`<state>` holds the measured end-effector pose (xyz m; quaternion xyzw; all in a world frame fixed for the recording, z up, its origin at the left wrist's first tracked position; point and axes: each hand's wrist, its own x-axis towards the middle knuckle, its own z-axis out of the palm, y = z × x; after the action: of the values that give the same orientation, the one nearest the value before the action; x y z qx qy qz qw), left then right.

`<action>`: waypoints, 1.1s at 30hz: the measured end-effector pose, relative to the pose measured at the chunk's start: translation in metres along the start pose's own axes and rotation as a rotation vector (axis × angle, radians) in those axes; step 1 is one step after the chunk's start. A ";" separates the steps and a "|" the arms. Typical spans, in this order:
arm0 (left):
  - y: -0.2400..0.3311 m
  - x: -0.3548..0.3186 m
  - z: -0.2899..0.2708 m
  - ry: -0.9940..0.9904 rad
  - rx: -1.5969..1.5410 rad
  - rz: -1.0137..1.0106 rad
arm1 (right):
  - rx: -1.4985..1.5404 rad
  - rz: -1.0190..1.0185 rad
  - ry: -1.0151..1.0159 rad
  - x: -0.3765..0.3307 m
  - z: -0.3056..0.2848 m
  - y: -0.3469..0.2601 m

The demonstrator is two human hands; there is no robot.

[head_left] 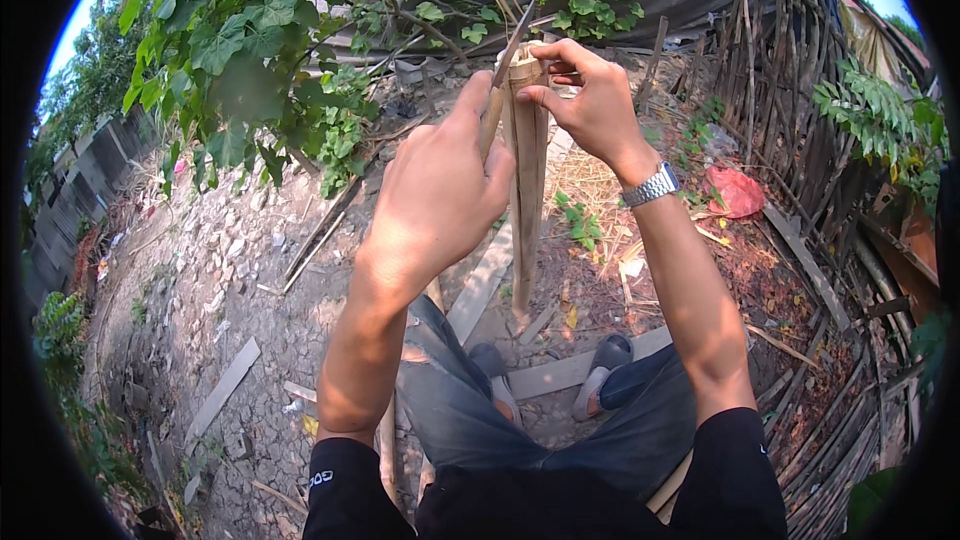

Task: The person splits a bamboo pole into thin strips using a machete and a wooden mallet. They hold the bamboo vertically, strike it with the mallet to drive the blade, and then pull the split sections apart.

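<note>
Left hand (440,180): I see it closed around the handle of a knife (514,43), blade pointing up and away.
Right hand (596,105): thumb and index finger pinch the stake's upper end; a metal-band wristwatch (652,186) circles that wrist.
Wooden stake (527,175): long and upright, ahead of the shoes, its top between my two hands, the blade just beside it; I cannot tell whether its foot touches the ground.
Clog-like shoes (606,358): grey, beside a flat plank (560,373).
Red plastic bag (735,192): on the ground, right.
Stick fence (750,70): far right.
Leafy shrub (265,25): upper left.
</note>
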<state>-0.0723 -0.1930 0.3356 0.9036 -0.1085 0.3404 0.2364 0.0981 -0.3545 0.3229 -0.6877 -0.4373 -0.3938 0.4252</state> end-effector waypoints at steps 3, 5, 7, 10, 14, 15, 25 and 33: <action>-0.002 -0.004 -0.001 -0.022 0.002 -0.052 | -0.019 0.011 0.004 0.001 0.003 -0.002; -0.006 -0.006 0.001 -0.017 -0.003 -0.049 | -0.037 0.011 0.002 0.001 0.003 -0.004; -0.011 -0.007 0.002 0.001 -0.013 -0.030 | -0.036 0.004 0.004 0.002 0.004 -0.003; -0.016 -0.008 0.003 0.017 -0.038 -0.016 | -0.024 -0.023 0.013 0.002 0.005 -0.005; -0.020 -0.005 -0.003 0.014 0.004 0.041 | -0.019 -0.037 0.022 0.003 0.008 -0.005; -0.019 -0.003 -0.007 0.007 0.011 0.051 | -0.013 -0.036 0.022 0.003 0.009 -0.004; -0.018 0.004 -0.021 -0.001 -0.037 0.116 | -0.035 -0.052 0.056 0.002 0.017 -0.005; -0.017 0.003 -0.029 -0.111 -0.098 -0.022 | -0.046 -0.028 0.060 0.002 0.015 -0.004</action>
<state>-0.0801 -0.1640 0.3508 0.9096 -0.1281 0.2814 0.2775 0.0976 -0.3392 0.3204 -0.6792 -0.4247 -0.4300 0.4165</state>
